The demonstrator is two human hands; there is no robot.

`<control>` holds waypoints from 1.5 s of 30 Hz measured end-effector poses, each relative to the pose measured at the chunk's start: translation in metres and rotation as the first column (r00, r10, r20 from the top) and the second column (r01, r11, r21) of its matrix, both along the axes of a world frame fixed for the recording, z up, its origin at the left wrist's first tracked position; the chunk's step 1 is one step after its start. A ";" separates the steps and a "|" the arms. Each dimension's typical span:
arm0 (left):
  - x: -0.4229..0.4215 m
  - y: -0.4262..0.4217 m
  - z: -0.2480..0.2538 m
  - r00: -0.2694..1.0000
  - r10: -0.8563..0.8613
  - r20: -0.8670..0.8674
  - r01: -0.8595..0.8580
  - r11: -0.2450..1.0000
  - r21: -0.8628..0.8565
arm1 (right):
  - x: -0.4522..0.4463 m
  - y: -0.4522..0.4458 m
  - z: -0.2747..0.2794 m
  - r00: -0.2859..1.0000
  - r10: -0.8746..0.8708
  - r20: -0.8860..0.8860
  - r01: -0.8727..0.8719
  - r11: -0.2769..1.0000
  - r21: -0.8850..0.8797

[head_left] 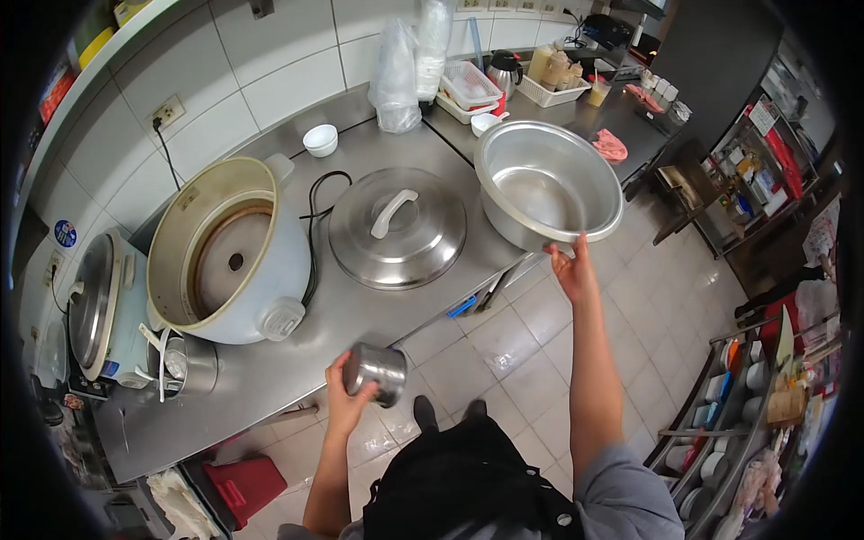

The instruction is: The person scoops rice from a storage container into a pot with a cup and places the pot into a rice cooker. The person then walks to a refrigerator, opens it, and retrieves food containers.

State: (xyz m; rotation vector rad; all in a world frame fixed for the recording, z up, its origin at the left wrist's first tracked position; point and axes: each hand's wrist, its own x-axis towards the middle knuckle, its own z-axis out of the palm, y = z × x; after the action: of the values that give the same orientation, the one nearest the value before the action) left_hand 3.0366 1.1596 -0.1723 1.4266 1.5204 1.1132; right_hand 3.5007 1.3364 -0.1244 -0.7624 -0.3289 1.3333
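Observation:
My left hand [349,396] is closed round a small steel cup [379,373], held tilted just off the counter's front edge. With my right hand [571,265] I grip the near rim of a large aluminium pot [551,184], which tips a little toward me over the counter's edge; its inside looks bare. Between them on the counter lies a round steel lid [399,247] with a pale handle. To the left stands a big rice cooker body [292,236] without its inner pot, its heating plate [236,261] showing.
A second, lidded cooker [112,306] and a steel container with utensils [196,362] stand at the left. A white bowl [320,139], plastic bags [394,81] and baskets [470,85] line the back. A red bin [245,486] is below; a dish rack [720,432] stands right.

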 end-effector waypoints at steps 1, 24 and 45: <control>-0.002 0.008 -0.007 1.000 0.005 -0.005 -0.005 1.000 -0.009 | 0.003 -0.009 -0.020 0.998 0.052 -0.028 -0.051 0.998 0.048; -0.033 0.044 -0.104 0.120 0.299 0.947 -0.372 0.898 -0.236 | -0.100 0.065 -0.449 0.940 0.159 -0.301 -0.235 0.943 -0.235; -0.058 0.040 -0.123 0.193 0.328 0.925 -0.309 0.915 -0.260 | -0.150 -0.004 -0.433 0.973 0.113 -0.202 -0.191 0.887 -0.421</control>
State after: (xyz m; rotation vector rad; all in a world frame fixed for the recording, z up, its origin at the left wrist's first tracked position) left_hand 2.9789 1.1992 -0.2956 0.1023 0.8244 1.7539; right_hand 3.3502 1.3328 -0.5579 -1.0030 0.0599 1.6391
